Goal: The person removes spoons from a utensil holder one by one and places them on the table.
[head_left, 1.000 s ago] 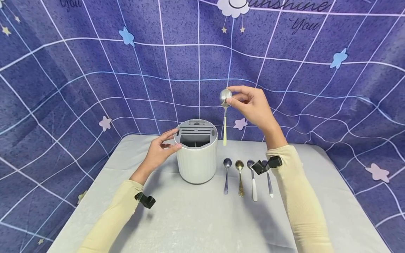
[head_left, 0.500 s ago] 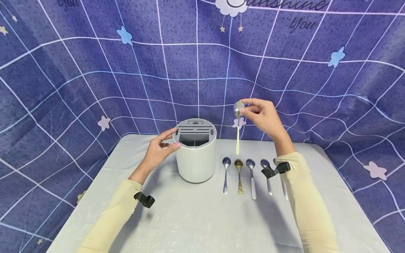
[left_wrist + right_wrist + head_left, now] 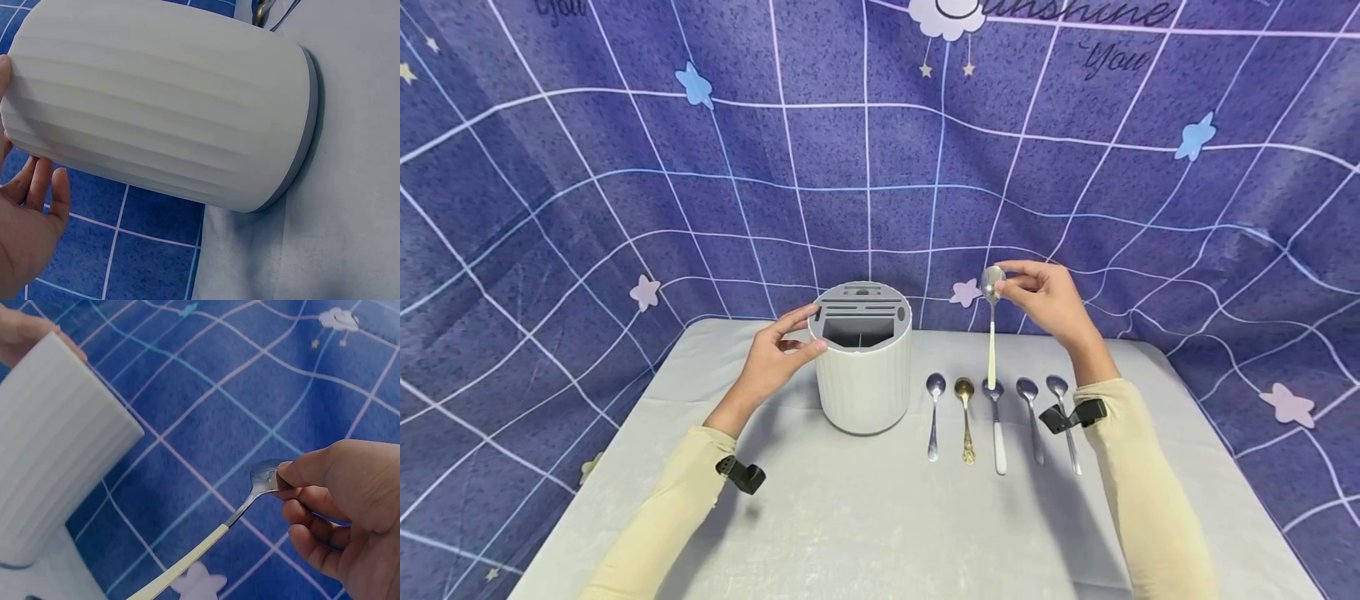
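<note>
A white ribbed utensil holder [image 3: 863, 387] with a grey slotted, divided top stands on the table. My left hand [image 3: 775, 354] touches its left rim, thumb toward the front and fingers farther back, fairly straight. In the left wrist view that hand's other fingers [image 3: 39, 184] are loosely spread by the wall. My right hand [image 3: 1047, 300] pinches a spoon [image 3: 992, 354] by its metal bowl, its pale yellow handle hanging down. The handle's tip appears in front of the white-handled spoon [image 3: 1000, 446]; I cannot tell whether they touch. The right wrist view shows thumb and fingers on the bowl [image 3: 264, 472].
More spoons lie in a row right of the holder: a silver one [image 3: 934, 425], a gold ornate one [image 3: 967, 429], and two silver ones [image 3: 1030, 408] [image 3: 1060, 396] at the right. A purple gridded cloth [image 3: 760, 208] hangs behind the grey-covered table [image 3: 850, 517].
My right hand has moved right and down with the yellow-handled spoon, from beside the holder to over the row of spoons. The left hand and the holder have stayed put.
</note>
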A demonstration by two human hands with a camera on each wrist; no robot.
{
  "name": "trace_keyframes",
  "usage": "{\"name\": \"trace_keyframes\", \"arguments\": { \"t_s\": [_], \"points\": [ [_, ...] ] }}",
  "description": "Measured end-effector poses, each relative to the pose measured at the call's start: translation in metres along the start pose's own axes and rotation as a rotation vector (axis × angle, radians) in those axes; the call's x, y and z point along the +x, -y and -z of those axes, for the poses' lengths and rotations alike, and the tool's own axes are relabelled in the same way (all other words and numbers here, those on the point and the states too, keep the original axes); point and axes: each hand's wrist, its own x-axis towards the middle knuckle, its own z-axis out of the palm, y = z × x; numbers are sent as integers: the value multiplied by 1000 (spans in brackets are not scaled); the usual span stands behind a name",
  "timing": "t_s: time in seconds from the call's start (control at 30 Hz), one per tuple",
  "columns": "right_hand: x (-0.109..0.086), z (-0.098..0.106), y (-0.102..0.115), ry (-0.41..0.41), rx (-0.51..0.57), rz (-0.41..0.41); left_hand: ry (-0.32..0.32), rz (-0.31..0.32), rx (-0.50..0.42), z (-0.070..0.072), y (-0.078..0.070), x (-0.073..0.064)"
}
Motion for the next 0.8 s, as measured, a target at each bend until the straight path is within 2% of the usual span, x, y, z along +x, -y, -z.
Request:
{"name": "trace_keyframes", "arguments": {
  "t_s": [0.4,0.67,0.8],
  "points": [
    [-16,24,-37,-58,-9,-49,4,-12,5,1,-1,-1],
    [-30,42,-55,-57,-49,-111,-2,-14,-1,0,1,0],
    [-36,50,-66,-51,-36,-125,-4,-17,0,0,2,1]
  ]
}}
